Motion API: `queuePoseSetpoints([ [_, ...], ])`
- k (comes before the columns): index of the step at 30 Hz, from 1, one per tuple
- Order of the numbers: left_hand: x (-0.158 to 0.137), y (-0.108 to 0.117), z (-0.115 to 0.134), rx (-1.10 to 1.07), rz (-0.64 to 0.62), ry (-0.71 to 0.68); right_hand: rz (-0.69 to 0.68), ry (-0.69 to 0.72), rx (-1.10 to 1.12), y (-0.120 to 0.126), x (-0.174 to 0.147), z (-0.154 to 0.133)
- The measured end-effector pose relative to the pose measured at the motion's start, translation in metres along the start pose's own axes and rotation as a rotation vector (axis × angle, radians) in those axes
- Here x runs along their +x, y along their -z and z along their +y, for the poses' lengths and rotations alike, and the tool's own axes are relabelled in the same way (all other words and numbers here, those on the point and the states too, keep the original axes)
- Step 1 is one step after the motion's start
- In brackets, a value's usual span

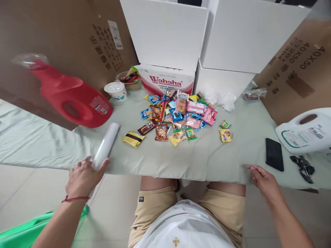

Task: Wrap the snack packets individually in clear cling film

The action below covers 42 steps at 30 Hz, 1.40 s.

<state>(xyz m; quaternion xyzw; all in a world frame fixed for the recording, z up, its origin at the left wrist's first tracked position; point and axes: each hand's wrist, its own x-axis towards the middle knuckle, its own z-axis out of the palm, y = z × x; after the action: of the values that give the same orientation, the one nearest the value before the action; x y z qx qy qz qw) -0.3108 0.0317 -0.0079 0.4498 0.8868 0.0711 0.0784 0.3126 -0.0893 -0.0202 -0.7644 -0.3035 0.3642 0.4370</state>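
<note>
The left hand (83, 178) grips the near end of a shiny white roll (107, 143), thumb on one side and fingers on the other. The roll lies on the pale green tablecloth (204, 156), to the left of a big heap of wrapped snacks (178, 116). The right hand (263, 181) is closed, with its fingertips together at the cloth's front edge. I cannot tell if they pinch the cloth. A black phone (274, 154) lies near that hand.
</note>
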Motion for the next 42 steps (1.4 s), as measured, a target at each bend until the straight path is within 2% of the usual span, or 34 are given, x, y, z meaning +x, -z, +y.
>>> queuePoseSetpoints([
  [3, -0.002, 0.009, 0.014, 0.189, -0.179, -0.026, -0.038, 0.007, -0.011, -0.007, -0.007, -0.003],
  [5, -0.011, 0.020, 0.015, 0.115, -0.238, 0.030, -0.086, 0.038, -0.051, -0.011, -0.010, -0.006],
  [7, -0.032, 0.029, 0.009, -0.098, -0.294, 0.046, -0.120, 0.073, -0.094, -0.018, -0.013, -0.011],
  [8, -0.047, 0.032, 0.006, -0.264, -0.329, 0.039, -0.138, 0.086, -0.107, -0.024, -0.015, -0.013],
  [10, -0.085, 0.034, 0.005, -0.462, -0.417, -0.010, -0.212, 0.099, -0.118, -0.044, -0.020, -0.020],
  [12, -0.123, 0.030, 0.014, -0.860, -0.631, -0.059, -0.360, 0.116, -0.125, -0.074, -0.031, -0.029],
  [14, -0.154, 0.022, 0.031, -1.046, -0.754, -0.135, -0.553, 0.146, -0.107, -0.110, -0.046, -0.042],
  [17, -0.180, 0.007, 0.063, -1.163, -0.775, -0.223, -0.775, 0.166, 0.069, -0.164, -0.067, -0.064],
  [19, -0.189, 0.001, 0.082, -1.252, -0.843, -0.229, -0.820, 0.140, 0.268, -0.193, -0.076, -0.076],
  [23, -0.198, -0.005, 0.107, -1.433, -1.151, -0.164, -0.839, -0.042, 0.656, -0.224, -0.081, -0.088],
  [25, -0.201, -0.008, 0.113, -1.505, -1.221, -0.141, -0.826, -0.146, 0.770, -0.232, -0.083, -0.090],
  [27, -0.204, -0.015, 0.117, -1.546, -1.251, -0.120, -0.740, -0.185, 0.809, -0.237, -0.085, -0.091],
  [29, -0.207, -0.025, 0.119, -1.563, -1.282, -0.104, -0.582, -0.115, 0.751, -0.242, -0.086, -0.092],
  [32, -0.214, -0.038, 0.122, -1.543, -1.318, -0.074, -0.313, 0.190, 0.435, -0.247, -0.084, -0.092],
  [34, -0.219, -0.042, 0.127, -1.521, -1.294, -0.043, -0.169, 0.426, 0.162, -0.250, -0.081, -0.091],
  [36, -0.222, -0.042, 0.137, -1.536, -1.176, -0.028, -0.100, 0.608, -0.059, -0.251, -0.078, -0.089],
  [38, -0.221, -0.042, 0.148, -1.574, -0.997, -0.032, -0.105, 0.738, -0.224, -0.252, -0.074, -0.088],
  [40, -0.215, -0.042, 0.157, -1.584, -0.855, -0.027, -0.107, 0.825, -0.349, -0.251, -0.069, -0.089],
  [42, -0.207, -0.042, 0.162, -1.568, -0.807, -0.014, -0.093, 0.881, -0.429, -0.245, -0.061, -0.092],
])
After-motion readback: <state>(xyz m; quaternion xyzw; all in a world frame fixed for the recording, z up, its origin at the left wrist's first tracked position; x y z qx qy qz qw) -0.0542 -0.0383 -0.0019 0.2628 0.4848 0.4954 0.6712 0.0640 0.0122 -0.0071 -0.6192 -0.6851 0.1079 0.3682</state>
